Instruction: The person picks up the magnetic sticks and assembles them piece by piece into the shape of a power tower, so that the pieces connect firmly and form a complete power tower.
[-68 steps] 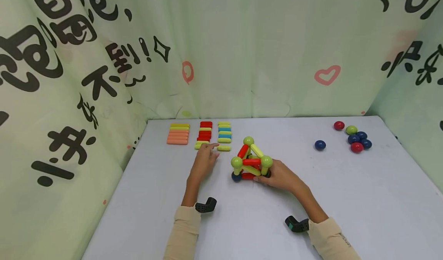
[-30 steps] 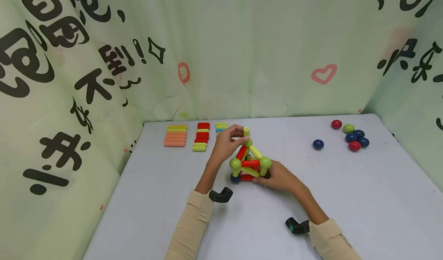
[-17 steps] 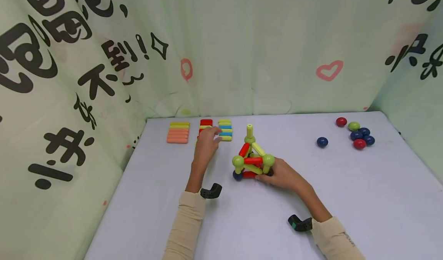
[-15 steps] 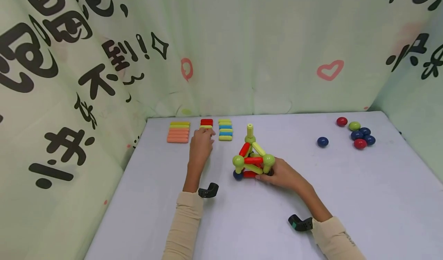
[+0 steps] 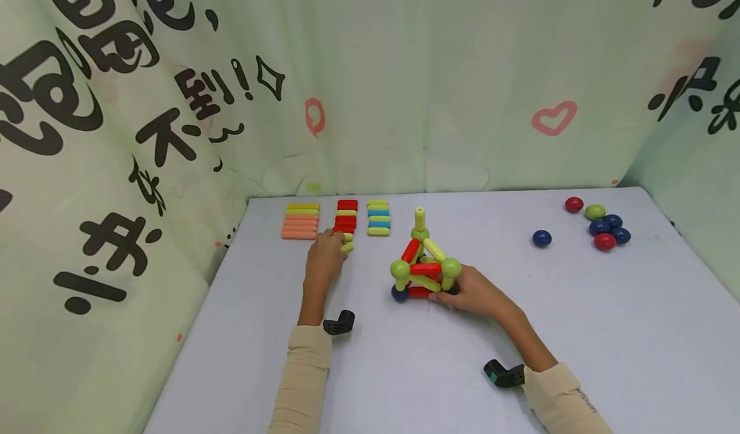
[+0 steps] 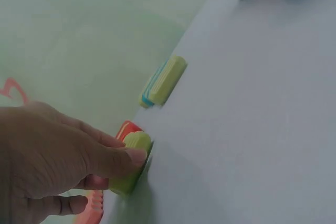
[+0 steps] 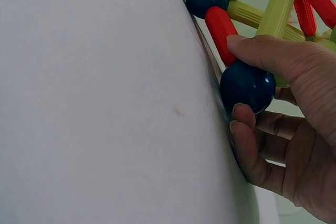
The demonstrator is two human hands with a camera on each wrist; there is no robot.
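My left hand (image 5: 325, 254) is at the near end of the middle row of magnetic rods, pinching a yellow-green rod (image 6: 135, 142) between thumb and fingers. My right hand (image 5: 474, 291) steadies a magnetic ball-and-rod frame (image 5: 426, 269) from its right side. In the right wrist view the thumb lies along a red rod (image 7: 221, 32), with the other fingers around a dark blue ball (image 7: 247, 87) at a lower corner. Green balls form the upper corners, and a yellow-green rod (image 5: 420, 217) stands upright on the top one.
Left of the middle row lies a block of yellow and orange rods (image 5: 300, 223); to its right is a short row of yellow-green and blue rods (image 5: 378, 219). Loose balls (image 5: 604, 241) in red, blue and green sit at the table's right, one blue ball (image 5: 541, 238) apart.
My left hand took a yellow-green rod from the right row, stood it on the frame's top ball, let go, and returned left to the middle row. My right hand stayed on the frame.
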